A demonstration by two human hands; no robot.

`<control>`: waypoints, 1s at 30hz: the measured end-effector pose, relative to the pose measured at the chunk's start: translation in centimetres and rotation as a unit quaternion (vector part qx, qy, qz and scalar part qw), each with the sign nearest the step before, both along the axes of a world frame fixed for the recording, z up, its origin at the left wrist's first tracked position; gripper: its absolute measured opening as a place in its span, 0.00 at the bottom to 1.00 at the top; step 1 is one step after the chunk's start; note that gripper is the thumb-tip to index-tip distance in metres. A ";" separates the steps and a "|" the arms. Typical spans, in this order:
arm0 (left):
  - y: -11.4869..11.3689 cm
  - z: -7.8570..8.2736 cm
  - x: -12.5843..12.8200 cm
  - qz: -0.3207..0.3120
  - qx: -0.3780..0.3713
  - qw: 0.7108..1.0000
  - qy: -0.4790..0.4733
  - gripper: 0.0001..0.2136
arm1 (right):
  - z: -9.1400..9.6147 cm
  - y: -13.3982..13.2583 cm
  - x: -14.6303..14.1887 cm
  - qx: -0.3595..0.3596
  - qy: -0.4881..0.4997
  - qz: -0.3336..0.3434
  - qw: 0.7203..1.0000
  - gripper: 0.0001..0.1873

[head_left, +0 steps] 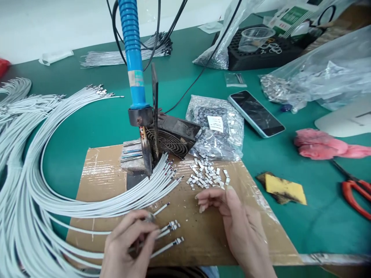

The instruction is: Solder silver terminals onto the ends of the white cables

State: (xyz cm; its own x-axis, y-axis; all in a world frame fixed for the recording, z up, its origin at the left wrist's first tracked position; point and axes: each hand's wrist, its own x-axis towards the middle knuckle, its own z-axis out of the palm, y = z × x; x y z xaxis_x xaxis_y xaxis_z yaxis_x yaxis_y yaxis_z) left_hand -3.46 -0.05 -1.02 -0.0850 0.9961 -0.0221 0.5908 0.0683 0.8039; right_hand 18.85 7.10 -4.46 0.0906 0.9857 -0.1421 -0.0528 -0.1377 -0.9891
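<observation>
My left hand (130, 241) is closed around white cables (162, 210), whose ends stick out past the fingertips toward the right. Two or so of these ends carry small white-and-metal connectors (179, 241). Slightly bent, with thumb and fingers apart, my right hand (234, 220) is open beside a scatter of small white connectors (205, 173); nothing shows between its fingers. Above the hands, a blue-handled soldering iron (136, 77) points tip down, next to a fanned bundle of white cables (136, 199) lying on the cardboard (203, 231).
Behind the iron stands a dark fan (171, 135). To its right lie a clear bag of parts (216, 127), a phone (257, 114), a yellow sponge (285, 189) and red-handled scissors (355, 193). More cable bundles (17, 173) fill the left side of the green table.
</observation>
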 end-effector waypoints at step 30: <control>1.9 3.4 0.9 0.031 -0.191 0.965 -0.175 0.11 | 3.9 -1.3 -4.7 0.177 -0.103 0.172 0.964 0.10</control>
State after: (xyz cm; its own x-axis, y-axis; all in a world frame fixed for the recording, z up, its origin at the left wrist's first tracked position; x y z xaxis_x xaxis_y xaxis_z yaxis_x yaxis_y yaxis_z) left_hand -2.61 1.87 2.34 -0.0657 0.9024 -0.4258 0.2726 0.4267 0.8623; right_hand 14.17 5.79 -0.60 -0.2605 0.9457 0.1946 0.1378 0.2359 -0.9620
